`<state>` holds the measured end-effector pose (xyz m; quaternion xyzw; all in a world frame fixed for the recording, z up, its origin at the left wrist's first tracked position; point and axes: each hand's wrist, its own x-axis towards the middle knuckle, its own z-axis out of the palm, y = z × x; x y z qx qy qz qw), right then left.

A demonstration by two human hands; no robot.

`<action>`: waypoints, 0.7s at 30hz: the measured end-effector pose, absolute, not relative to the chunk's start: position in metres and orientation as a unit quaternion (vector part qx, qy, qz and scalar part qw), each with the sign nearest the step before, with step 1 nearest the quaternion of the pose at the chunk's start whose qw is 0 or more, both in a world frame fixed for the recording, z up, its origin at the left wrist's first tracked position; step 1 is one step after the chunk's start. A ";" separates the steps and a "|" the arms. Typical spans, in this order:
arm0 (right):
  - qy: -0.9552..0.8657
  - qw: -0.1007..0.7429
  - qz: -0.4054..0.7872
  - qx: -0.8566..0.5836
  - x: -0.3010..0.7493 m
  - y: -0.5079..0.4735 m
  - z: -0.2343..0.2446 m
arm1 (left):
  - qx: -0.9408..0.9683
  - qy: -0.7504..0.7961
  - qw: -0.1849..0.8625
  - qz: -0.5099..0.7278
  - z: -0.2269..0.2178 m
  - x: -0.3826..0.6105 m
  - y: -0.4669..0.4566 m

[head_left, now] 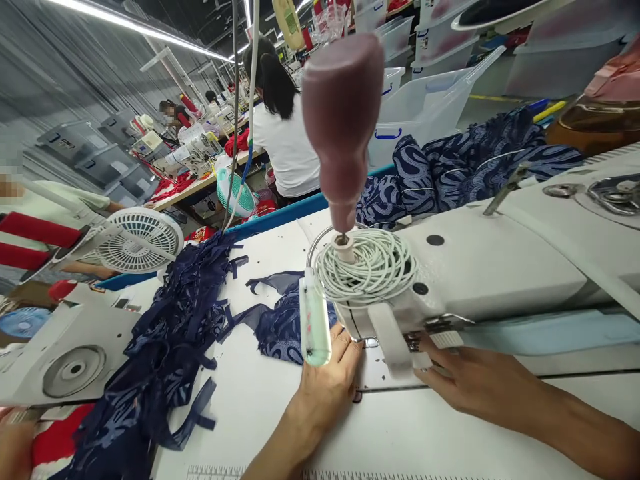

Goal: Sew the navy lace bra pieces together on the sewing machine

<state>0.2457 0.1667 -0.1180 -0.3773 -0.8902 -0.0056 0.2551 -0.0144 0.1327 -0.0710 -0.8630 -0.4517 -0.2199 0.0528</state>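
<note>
We're resting our left hand [330,367] just beside the metal plate [383,382] of the sewing machine [480,247], fingers lying close together, while our right hand [470,377] is reaching its bent fingers in by the metal fittings [443,325]. Whether either is pinching anything, we're not managing to tell. The navy patterned fabric [280,337] is lying just beyond the left hand, partly hidden by a pale green oblong [315,323]. To be doing this well, we'd be guiding lightly, smoothing out folds and leaving fingertips clear of moving metal. Around us, the white tabletop [250,410] is carrying a long navy heap [170,313] on the left, and a coil of pale cord [395,267] is sitting on the machine. Behind it, more patterned cloth [440,177] is piling up. Farther out, a white fan [140,240] is standing left, a white-shirted co-worker [287,143] is facing away, and clear bins [430,100] are filling the right.
</note>
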 end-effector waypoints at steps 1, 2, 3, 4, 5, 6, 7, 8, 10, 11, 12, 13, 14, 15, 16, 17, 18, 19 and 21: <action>-0.887 0.259 -0.010 -0.382 0.242 0.166 -0.112 | -0.861 -0.454 0.051 -0.224 -0.071 -0.014 0.133; -0.883 0.266 -0.009 -0.386 0.238 0.166 -0.106 | -0.858 -0.455 0.053 -0.230 -0.071 -0.014 0.133; -0.881 0.274 -0.005 -0.385 0.235 0.166 -0.100 | -0.856 -0.457 0.055 -0.233 -0.071 -0.013 0.133; -0.882 0.282 0.001 -0.378 0.232 0.166 -0.095 | -0.855 -0.459 0.058 -0.234 -0.071 -0.013 0.134; -0.883 0.292 0.006 -0.368 0.231 0.166 -0.091 | -0.854 -0.460 0.061 -0.234 -0.070 -0.012 0.134; -0.884 0.300 0.013 -0.359 0.230 0.167 -0.089 | -0.854 -0.461 0.062 -0.234 -0.070 -0.012 0.134; -0.883 0.308 0.022 -0.353 0.230 0.168 -0.088 | -0.853 -0.463 0.061 -0.233 -0.069 -0.011 0.134; -0.881 0.313 0.033 -0.354 0.230 0.169 -0.088 | -0.853 -0.463 0.057 -0.233 -0.067 -0.011 0.135; -0.871 0.313 0.060 -0.375 0.231 0.172 -0.091 | -0.852 -0.462 0.051 -0.241 -0.065 -0.012 0.136; -0.865 0.309 0.072 -0.389 0.231 0.174 -0.093 | -0.852 -0.461 0.047 -0.244 -0.064 -0.012 0.137; -0.861 0.303 0.081 -0.401 0.231 0.176 -0.095 | -0.851 -0.462 0.045 -0.245 -0.063 -0.013 0.139; -0.859 0.297 0.088 -0.407 0.231 0.177 -0.096 | -0.851 -0.463 0.043 -0.244 -0.063 -0.014 0.140; -0.860 0.291 0.093 -0.408 0.231 0.179 -0.097 | -0.851 -0.465 0.041 -0.240 -0.062 -0.015 0.140; -0.862 0.290 0.094 -0.406 0.231 0.180 -0.096 | -0.851 -0.467 0.038 -0.235 -0.062 -0.016 0.141; -0.862 0.291 0.093 -0.403 0.231 0.181 -0.095 | -0.852 -0.468 0.035 -0.231 -0.062 -0.017 0.141; -0.863 0.293 0.092 -0.402 0.231 0.182 -0.093 | -0.852 -0.469 0.031 -0.231 -0.062 -0.018 0.141; -0.863 0.295 0.091 -0.401 0.230 0.182 -0.091 | -0.853 -0.466 0.028 -0.233 -0.062 -0.018 0.141; -0.861 0.298 0.088 -0.401 0.230 0.183 -0.090 | -0.854 -0.462 0.025 -0.238 -0.062 -0.019 0.140; -0.857 0.307 0.080 -0.407 0.229 0.184 -0.086 | -0.856 -0.451 0.024 -0.250 -0.061 -0.019 0.139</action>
